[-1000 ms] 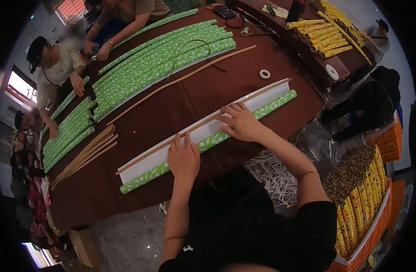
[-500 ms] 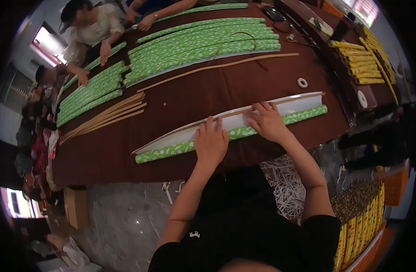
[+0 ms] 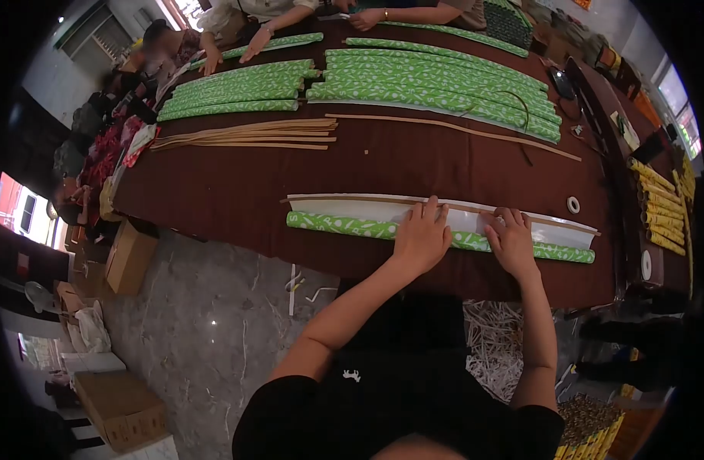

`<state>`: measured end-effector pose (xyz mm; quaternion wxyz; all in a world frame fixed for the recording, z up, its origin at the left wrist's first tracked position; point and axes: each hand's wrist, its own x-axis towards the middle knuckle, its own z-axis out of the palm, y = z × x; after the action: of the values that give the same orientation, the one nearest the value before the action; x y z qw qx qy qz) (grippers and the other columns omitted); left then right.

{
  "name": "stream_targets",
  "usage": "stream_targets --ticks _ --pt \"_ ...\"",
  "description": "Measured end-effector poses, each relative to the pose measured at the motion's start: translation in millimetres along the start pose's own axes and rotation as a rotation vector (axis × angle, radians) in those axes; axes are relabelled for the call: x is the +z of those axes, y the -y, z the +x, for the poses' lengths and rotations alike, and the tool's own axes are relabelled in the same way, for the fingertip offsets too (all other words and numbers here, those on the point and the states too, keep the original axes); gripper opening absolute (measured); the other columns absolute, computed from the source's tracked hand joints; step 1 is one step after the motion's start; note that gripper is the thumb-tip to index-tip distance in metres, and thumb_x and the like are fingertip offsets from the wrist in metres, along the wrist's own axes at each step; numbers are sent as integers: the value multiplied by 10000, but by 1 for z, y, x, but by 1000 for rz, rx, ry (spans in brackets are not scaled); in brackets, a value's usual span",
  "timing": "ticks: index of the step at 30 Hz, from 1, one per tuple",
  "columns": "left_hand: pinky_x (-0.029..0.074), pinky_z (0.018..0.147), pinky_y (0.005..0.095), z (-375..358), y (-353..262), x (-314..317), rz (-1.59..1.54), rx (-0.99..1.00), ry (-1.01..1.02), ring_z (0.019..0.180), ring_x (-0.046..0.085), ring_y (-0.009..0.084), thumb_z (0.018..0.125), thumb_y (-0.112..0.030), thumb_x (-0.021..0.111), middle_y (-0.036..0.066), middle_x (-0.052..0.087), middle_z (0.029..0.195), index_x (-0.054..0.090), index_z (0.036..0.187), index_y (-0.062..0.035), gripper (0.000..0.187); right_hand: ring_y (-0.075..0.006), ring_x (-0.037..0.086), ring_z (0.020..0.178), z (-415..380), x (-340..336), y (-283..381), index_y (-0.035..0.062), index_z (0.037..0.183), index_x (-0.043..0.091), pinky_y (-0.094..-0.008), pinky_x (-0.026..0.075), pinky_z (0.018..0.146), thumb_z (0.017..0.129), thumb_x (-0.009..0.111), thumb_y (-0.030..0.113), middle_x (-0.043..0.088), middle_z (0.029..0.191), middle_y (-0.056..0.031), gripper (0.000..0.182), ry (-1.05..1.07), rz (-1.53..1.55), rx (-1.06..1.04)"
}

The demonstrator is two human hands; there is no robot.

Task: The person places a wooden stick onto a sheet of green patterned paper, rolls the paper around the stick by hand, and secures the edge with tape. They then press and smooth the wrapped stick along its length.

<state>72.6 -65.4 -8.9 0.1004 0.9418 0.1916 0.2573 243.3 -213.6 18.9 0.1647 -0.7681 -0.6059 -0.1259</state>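
Long dark-brown table (image 3: 237, 192) carries everything, work laid near your edge so you can reach it. Finished green patterned rolls (image 3: 436, 80) sit stacked at the far side, out of the way. Your long green-and-white patterned paper roll (image 3: 337, 225) lies lengthwise along the near edge, white sheet still open, thin wooden strip (image 3: 352, 199) along its far side. Your left hand (image 3: 422, 234) and right hand (image 3: 511, 239) press flat on it, fingers spread, clamping nothing, probably to keep the roll tight. Small white tape ring (image 3: 573, 205) sits just beyond.
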Motion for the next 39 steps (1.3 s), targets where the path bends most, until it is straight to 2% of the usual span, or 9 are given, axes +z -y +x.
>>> stream_targets --ticks 11,14,19,24,27,29,33,37,39 --pt "481 875 418 4 0 -5 10 9 79 1029 536 319 886 -241 547 172 469 1286 602 1192 22 407 -250 544 964 -3 3 -5 88 1031 680 -421 386 908 881 610 230 578 1005 -68 218 -46 22 -5" --pt "492 819 442 3 1 -5 10 40 64 999 541 307 898 -242 558 153 501 1171 609 1147 -7 346 -247 540 983 -5 4 -6 83 1012 682 -417 388 906 875 612 239 575 1008 -67 218 -61 5 -3" --pt "455 768 399 -6 12 -14 -30 208 147 887 512 273 848 -243 638 108 537 932 599 1044 -17 302 -248 548 983 -7 2 -5 63 1007 678 -419 398 901 874 611 248 573 1014 -72 237 -36 11 -4" --pt "447 778 381 -3 18 -26 -121 309 157 872 502 277 793 -215 702 115 529 928 599 1054 -8 349 -251 550 970 -9 1 -9 55 1033 646 -404 409 891 852 650 276 573 1011 -75 286 -132 90 12" --pt "452 772 382 -2 23 -23 -136 339 186 876 504 280 764 -203 724 116 526 923 598 1038 -2 362 -248 547 946 -14 -5 -12 59 1030 624 -382 421 891 816 691 349 568 971 -74 366 -115 125 -135" --pt "456 769 382 0 25 -23 -145 360 201 875 506 280 750 -200 728 113 524 920 597 1020 -1 359 -247 542 917 -13 -9 -6 66 1021 617 -377 436 876 781 700 422 553 927 -68 437 -39 -1 -357" --pt "467 774 373 -1 26 -24 -142 370 202 871 516 286 762 -193 732 123 527 929 593 1067 15 395 -208 567 799 -7 6 -8 76 1016 582 -356 476 736 795 684 427 548 811 -33 427 72 -24 -406" --pt "476 800 357 -1 35 -26 -108 446 130 876 537 278 765 -216 730 129 537 941 598 1091 26 427 -189 576 748 0 12 -4 83 1019 568 -338 482 688 806 686 405 547 771 -21 403 21 -99 -510" --pt "477 804 358 -3 43 -26 -87 454 136 880 542 275 771 -222 728 132 541 949 597 1105 29 437 -205 586 759 3 14 -1 85 1054 577 -346 489 709 786 710 378 550 770 -30 419 75 -102 -465"
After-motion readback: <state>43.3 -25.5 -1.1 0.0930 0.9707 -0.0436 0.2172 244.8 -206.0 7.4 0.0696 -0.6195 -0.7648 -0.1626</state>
